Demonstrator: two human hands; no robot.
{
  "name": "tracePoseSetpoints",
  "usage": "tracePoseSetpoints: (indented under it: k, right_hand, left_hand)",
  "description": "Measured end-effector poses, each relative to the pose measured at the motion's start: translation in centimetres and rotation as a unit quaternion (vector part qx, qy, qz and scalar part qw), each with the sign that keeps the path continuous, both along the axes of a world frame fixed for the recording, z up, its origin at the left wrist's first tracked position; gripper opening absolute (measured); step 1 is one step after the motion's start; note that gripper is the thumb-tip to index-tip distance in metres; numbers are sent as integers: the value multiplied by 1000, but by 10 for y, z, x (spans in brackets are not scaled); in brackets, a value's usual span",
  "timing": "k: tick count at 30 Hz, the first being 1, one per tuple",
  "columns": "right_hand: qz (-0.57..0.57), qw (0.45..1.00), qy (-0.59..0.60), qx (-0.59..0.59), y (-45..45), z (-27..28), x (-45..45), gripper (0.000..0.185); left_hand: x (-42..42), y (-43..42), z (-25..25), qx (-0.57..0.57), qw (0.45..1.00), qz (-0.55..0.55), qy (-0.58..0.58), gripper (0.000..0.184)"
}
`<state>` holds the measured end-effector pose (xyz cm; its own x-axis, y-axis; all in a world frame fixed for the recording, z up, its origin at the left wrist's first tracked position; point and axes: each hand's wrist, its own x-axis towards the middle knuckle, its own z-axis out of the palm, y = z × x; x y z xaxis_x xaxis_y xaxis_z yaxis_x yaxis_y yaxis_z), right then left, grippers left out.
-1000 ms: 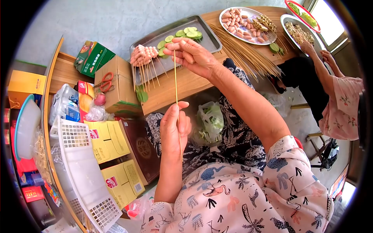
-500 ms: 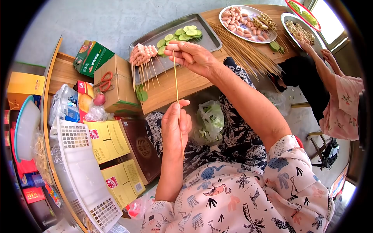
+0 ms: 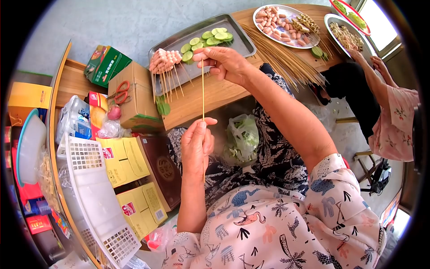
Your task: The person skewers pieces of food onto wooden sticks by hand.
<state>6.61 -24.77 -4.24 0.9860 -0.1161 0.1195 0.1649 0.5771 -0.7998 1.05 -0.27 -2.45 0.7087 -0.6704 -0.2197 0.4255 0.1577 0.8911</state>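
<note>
My left hand is closed around the lower part of a thin bamboo skewer, which stands nearly upright. At its upper tip, my right hand pinches a small pink piece of food between thumb and forefinger; the fingers partly hide it. Beyond my hands, a metal tray on the wooden table holds green cucumber-like slices and a pile of skewered pink pieces, their sticks hanging over the near edge. Loose bamboo skewers lie to the right of the tray.
A plate with sausages stands at the back right. Beside it, another person's hands work at a metal bowl. Cardboard boxes, red scissors and a white basket are on the left. A bag of greens sits below the table.
The skewer has swung slightly more upright as my left hand shifted a little left. My right hand stays at its tip, with its fingers slightly more spread.
</note>
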Motion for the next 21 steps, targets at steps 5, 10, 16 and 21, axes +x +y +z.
tracePoseSetpoints:
  k: [5, 10, 16, 21]
  right_hand:
    - [-29, 994, 89, -63, 4, 1, -3, 36]
    - [-40, 994, 84, -58, 6, 2, -3, 34]
    - [-28, 995, 83, -38, 7, 4, -4, 34]
    - [11, 994, 88, 66, 4, -2, -1, 34]
  left_hand:
    - [0, -3, 0, 10, 1000, 14, 4, 30]
    - [2, -1, -3, 2, 1000, 13, 8, 31]
    - [1, -3, -1, 4, 1000, 16, 7, 30]
    - [1, -5, -2, 4, 1000, 15, 3, 29]
